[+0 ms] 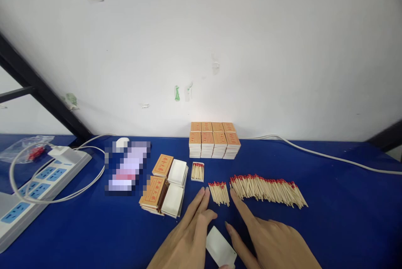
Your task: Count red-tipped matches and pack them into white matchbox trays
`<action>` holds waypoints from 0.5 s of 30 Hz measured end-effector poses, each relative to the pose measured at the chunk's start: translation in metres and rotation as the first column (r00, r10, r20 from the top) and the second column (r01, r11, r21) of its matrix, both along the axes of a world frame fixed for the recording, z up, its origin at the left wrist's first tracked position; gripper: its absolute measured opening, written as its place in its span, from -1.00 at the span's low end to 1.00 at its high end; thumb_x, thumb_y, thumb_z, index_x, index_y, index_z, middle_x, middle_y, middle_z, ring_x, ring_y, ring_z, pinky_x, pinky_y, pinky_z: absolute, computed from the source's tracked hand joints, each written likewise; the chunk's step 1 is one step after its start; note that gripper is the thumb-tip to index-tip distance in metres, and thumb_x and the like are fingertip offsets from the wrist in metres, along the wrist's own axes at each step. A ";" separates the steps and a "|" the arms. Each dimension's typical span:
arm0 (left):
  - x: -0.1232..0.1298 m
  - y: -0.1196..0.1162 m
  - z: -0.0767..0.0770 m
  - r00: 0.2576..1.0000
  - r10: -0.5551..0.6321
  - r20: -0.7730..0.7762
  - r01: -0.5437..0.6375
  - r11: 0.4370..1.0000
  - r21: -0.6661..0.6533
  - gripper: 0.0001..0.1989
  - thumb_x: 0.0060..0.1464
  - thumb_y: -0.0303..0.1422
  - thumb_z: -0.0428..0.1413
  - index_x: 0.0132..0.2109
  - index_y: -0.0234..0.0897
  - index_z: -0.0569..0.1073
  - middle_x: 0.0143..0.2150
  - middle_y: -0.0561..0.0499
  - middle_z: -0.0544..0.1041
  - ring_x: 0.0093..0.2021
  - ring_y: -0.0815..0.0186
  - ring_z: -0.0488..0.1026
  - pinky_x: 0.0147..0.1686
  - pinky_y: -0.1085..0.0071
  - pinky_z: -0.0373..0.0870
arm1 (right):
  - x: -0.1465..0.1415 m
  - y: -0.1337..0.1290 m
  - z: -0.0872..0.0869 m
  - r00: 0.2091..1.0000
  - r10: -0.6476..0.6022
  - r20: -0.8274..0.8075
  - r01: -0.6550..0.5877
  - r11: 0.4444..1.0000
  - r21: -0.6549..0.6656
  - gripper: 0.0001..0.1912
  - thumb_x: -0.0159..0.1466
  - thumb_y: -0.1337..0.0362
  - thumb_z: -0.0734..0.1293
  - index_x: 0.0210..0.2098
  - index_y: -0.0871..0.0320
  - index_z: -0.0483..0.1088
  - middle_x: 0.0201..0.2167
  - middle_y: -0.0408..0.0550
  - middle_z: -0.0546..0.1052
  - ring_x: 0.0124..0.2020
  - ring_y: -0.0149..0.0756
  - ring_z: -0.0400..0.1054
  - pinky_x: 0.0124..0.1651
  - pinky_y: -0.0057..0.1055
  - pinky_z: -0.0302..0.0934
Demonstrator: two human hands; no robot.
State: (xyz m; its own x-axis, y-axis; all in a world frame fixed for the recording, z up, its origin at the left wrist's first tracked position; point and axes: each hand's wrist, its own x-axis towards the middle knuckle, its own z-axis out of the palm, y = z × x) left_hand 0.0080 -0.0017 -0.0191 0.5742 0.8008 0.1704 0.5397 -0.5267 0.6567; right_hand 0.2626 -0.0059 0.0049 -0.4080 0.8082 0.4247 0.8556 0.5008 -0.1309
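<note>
My left hand [188,233] reaches in from below with its fingers stretched out, tips beside the left edge of a small bunch of matches [219,193]. My right hand [266,237] is opposite, its index finger extended into the gap between that bunch and a long row of matches [266,190]; its thumb is apart. Between my hands, tilted, is a white matchbox tray [220,247]; a fingertip shows at its lower edge, whose I cannot tell. Just above the left fingertips sits an open tray [197,172] filled with red-headed matches.
Stacked orange matchboxes [214,140] stand against the wall. To the left are piles of orange matchbox sleeves [153,191] and white trays [172,199], then a blurred flat object [128,166], a power strip [40,193] with cables, and a plastic bag [27,149].
</note>
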 end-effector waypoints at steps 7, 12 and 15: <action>0.001 0.001 0.004 1.000 0.012 0.000 -0.012 1.000 0.013 -0.22 0.34 0.00 0.32 0.57 0.15 0.23 0.76 0.08 0.04 0.70 -0.18 0.03 0.44 -0.06 0.54 | 0.001 0.001 -0.003 1.000 -0.013 0.003 0.013 1.000 -0.027 -0.42 0.60 0.20 0.20 0.53 0.26 0.28 -0.66 -0.26 0.54 -0.74 -0.26 0.42 -0.59 -0.40 -0.02; 0.002 0.000 0.003 1.000 0.014 -0.011 -0.014 0.999 0.035 -0.27 0.38 0.03 0.29 0.55 0.10 0.27 0.77 0.06 0.03 0.70 -0.17 0.03 0.46 0.00 0.53 | -0.003 0.002 0.003 0.999 0.017 0.050 -0.022 0.995 0.097 -0.47 0.64 0.24 0.11 0.42 0.50 0.31 -0.69 -0.29 0.49 -0.79 -0.31 0.37 -0.63 -0.37 0.04; 0.001 -0.001 0.007 1.000 0.002 -0.024 -0.001 0.999 0.045 -0.30 0.40 0.01 0.31 0.51 -0.02 0.29 0.77 -0.07 0.01 0.71 -0.19 0.02 0.44 -0.01 0.55 | -0.004 0.002 0.005 0.996 0.020 0.089 -0.032 0.990 0.137 -0.48 0.65 0.26 0.09 0.37 0.58 0.32 -0.69 -0.28 0.49 -0.79 -0.31 0.37 -0.65 -0.35 0.07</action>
